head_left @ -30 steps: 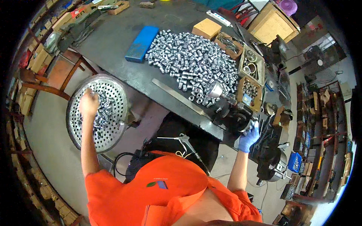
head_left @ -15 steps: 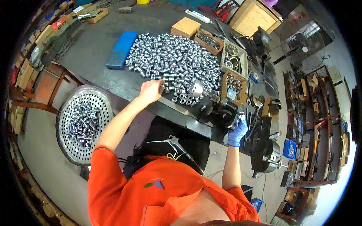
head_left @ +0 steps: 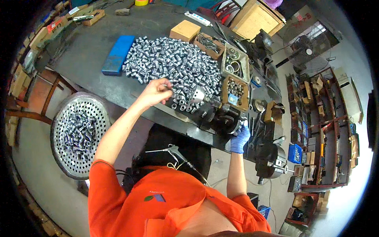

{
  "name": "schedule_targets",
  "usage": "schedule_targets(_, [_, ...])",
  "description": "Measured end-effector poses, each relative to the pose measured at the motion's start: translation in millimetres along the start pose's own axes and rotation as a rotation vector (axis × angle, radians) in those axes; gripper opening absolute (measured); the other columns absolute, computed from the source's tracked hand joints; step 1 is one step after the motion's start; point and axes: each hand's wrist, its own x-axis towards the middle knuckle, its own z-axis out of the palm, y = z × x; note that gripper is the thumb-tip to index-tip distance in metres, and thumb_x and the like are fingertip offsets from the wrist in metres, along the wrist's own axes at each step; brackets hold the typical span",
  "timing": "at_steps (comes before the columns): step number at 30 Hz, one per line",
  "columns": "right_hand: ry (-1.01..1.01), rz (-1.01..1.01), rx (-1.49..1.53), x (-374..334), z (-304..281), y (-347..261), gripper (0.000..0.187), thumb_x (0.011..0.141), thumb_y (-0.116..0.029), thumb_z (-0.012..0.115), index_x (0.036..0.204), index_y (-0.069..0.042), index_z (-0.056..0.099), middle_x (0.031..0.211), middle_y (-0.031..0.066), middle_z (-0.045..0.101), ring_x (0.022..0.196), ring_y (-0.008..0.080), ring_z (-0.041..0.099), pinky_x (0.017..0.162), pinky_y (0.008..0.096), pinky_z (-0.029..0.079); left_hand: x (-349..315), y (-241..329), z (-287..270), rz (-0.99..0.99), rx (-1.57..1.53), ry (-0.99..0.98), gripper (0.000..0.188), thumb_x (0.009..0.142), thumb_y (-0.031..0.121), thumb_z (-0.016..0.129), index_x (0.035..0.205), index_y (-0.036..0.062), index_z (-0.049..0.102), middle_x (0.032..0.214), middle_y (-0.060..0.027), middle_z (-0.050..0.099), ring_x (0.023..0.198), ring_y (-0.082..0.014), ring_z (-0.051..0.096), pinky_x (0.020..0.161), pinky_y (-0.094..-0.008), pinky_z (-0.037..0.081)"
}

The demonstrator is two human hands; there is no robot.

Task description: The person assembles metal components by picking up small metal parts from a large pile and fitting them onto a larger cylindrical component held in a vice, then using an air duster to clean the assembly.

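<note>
A large heap of shiny metal bushings (head_left: 169, 59) covers the middle of the dark workbench (head_left: 90, 45). At the heap's near edge is my bare left hand (head_left: 154, 93), its fingers curled in; anything between them is too small to make out. Just right of it, a silvery conical head (head_left: 197, 94) sits on the end of a dark bench-mounted spindle device (head_left: 221, 117). My right hand (head_left: 240, 139), in a blue-white glove, is closed around the wheel rim (head_left: 237, 127) at the device's right end. Its fingertips are partly hidden.
On the left, a perforated round metal tray (head_left: 103, 130) holds more bushings beside a wooden chair (head_left: 43, 94). A blue box (head_left: 118, 55), a parts tray (head_left: 235, 63) and a cardboard box of small parts (head_left: 236, 93) border the heap. An air gun (head_left: 173, 152) lies below the bench edge.
The whole view has shifted a little, moving the bench leftward in the picture. My left hand has turned and its fingers have curled more visibly. My right hand stays on the wheel rim.
</note>
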Motion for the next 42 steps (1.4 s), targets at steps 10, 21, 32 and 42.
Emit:
schedule_targets(10, [0.017,0.003,0.039,-7.5,8.7,-2.2,0.02,0.084,-0.026,0.06,0.081,-0.007,0.055,0.062,-0.0039,0.049,0.047,0.004,0.043,0.035,0.0161,0.029,12.6,21.0,29.5,0.117,-0.186,-0.162,0.023,0.082,0.01,0.06,0.099,-0.007,0.058,0.078,-0.011,0.064,0.068,-0.0164,0.063,0.066,-0.0269,0.049])
schedule_targets(21, [0.112,-0.082,-0.029,-43.2,10.9,-24.1,0.027,0.085,-0.027,0.058,0.086,0.0,0.056,0.054,-0.0003,0.05,0.038,0.0042,0.037,0.035,0.0176,0.029,20.2,31.9,27.5,0.145,-0.088,-0.256,0.019,0.076,-0.002,0.06,0.095,-0.0064,0.059,0.08,-0.0095,0.063,0.07,-0.0145,0.062,0.067,-0.0259,0.05])
schedule_targets(32, [-0.073,-0.19,-0.012,32.2,59.7,-81.0,0.027,0.09,-0.031,0.051,0.086,-0.005,0.056,0.061,-0.0019,0.05,0.046,0.0028,0.041,0.032,0.0169,0.028,21.9,14.9,38.2,0.182,0.141,-0.075,0.026,0.089,0.021,0.052,0.086,-0.0031,0.06,0.065,-0.0055,0.061,0.061,-0.0107,0.06,0.058,-0.0255,0.048])
schedule_targets(42, [0.262,-0.109,-0.251,51.7,5.6,5.5,0.024,0.083,-0.029,0.061,0.074,-0.007,0.059,0.057,-0.003,0.05,0.043,0.0062,0.044,0.035,0.0182,0.027,16.0,18.6,63.1,0.415,0.65,0.212,0.032,0.09,0.025,0.043,0.073,-0.0011,0.05,0.06,-0.0201,0.05,0.06,-0.0381,0.053,0.053,-0.0433,0.039])
